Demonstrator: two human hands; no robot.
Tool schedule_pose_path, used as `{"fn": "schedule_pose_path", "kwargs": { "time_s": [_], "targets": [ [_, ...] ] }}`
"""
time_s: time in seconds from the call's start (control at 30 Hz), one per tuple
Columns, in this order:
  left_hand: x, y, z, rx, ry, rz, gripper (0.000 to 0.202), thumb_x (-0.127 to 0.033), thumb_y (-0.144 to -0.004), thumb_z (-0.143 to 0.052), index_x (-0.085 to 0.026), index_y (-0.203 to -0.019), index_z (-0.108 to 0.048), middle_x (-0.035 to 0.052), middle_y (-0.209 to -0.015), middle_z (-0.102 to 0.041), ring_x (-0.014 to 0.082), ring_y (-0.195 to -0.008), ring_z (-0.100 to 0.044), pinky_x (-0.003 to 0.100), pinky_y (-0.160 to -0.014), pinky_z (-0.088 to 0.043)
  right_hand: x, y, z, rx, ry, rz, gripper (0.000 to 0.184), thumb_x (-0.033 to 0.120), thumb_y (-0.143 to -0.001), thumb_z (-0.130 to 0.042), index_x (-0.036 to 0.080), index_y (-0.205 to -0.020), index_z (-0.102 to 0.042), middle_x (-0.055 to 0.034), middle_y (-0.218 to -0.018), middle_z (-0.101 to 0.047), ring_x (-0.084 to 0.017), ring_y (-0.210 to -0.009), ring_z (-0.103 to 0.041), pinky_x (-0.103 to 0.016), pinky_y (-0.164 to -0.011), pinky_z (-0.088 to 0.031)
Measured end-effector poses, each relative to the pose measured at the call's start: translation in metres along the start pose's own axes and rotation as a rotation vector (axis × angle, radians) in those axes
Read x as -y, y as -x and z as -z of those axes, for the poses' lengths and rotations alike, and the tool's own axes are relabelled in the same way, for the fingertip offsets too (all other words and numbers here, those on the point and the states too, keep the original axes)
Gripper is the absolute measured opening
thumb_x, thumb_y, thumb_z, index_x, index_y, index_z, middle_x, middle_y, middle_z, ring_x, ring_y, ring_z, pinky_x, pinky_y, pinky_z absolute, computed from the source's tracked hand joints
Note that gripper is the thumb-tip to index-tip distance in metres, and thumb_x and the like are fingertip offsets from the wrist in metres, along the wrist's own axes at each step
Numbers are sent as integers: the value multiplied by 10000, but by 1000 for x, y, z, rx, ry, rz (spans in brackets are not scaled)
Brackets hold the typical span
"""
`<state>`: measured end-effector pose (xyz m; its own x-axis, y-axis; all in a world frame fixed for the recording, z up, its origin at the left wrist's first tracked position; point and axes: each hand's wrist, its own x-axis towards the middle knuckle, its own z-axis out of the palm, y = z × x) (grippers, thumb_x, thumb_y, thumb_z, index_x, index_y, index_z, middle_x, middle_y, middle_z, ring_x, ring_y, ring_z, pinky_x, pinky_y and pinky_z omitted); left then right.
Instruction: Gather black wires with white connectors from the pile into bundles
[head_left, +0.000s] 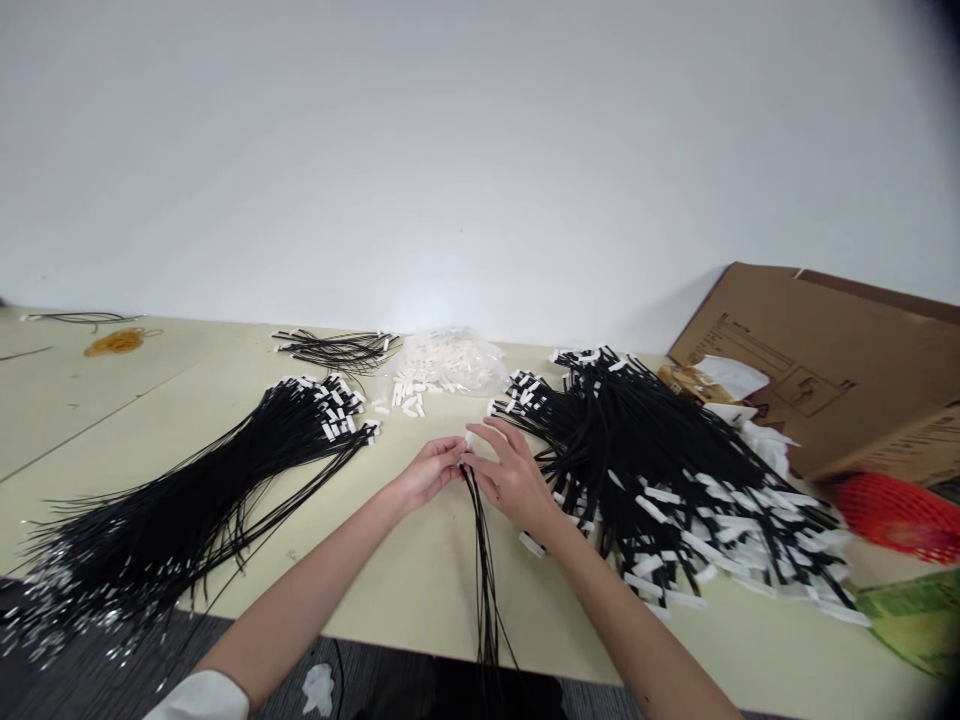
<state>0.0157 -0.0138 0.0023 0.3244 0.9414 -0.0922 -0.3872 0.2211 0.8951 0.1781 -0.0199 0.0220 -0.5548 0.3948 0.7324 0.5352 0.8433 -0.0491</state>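
My left hand point(429, 470) and my right hand point(511, 474) meet at the middle of the pale table point(420, 580), both pinched on the top end of a thin bunch of black cables point(486, 570) that hangs toward me over the table's front edge. A small white piece sits at my right fingertips. A large bundle of black cables with white end tags point(225, 480) lies to the left. A bigger pile of black cables with white tags point(660, 470) lies right beside my right hand. Behind my hands, a clear bag of small white plastic pieces point(448, 362) lies with several spilled in front.
A brown cardboard box point(832, 370) lies tipped at the right, white paper spilling from it. A red mesh net point(900, 515) and a green packet point(919, 620) sit at the right edge. A small cable bunch point(337, 350) lies further back; yellow rubber bands point(116, 342) lie far left.
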Motion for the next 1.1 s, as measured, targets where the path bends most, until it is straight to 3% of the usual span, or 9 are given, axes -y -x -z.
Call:
{"fn": "schedule_pose_path", "kwargs": {
  "time_s": [0.3,0.5,0.9,1.1],
  "targets": [
    [1,-3,4,20,4,43,234,-300,-661,-691,-100,-765,-631,-1,-621,-537,73,-558,-476,215,-518,-306,-13,5,-6,-36,67,164,166,111,-825,-510,179,-938,-611,-48,-1049,-581,-224,-1072,-439,-393,-854,-447],
    [2,-4,5,-6,18,65,226,-289,-636,-710,-106,-744,-631,-5,-623,-535,70,-573,-472,206,-510,-302,-8,3,-4,43,130,254,188,78,-853,-444,127,-928,-610,-68,-978,-598,-210,-1036,-468,-410,-925,-412],
    [5,-3,2,10,73,63,226,-290,-630,-716,-104,-716,-623,0,-617,-531,70,-571,-461,210,-537,-313,-12,6,-6,40,42,259,195,79,-850,-451,89,-980,-596,-95,-976,-613,-201,-997,-508,-392,-922,-425],
    [3,0,-3,3,85,43,246,-316,-628,-714,-104,-698,-611,7,-603,-536,73,-556,-464,207,-512,-297,-10,3,-5,-90,-270,37,190,108,-843,-470,173,-944,-617,-62,-932,-637,-170,-928,-554,-349,-817,-486]
  ]
}}
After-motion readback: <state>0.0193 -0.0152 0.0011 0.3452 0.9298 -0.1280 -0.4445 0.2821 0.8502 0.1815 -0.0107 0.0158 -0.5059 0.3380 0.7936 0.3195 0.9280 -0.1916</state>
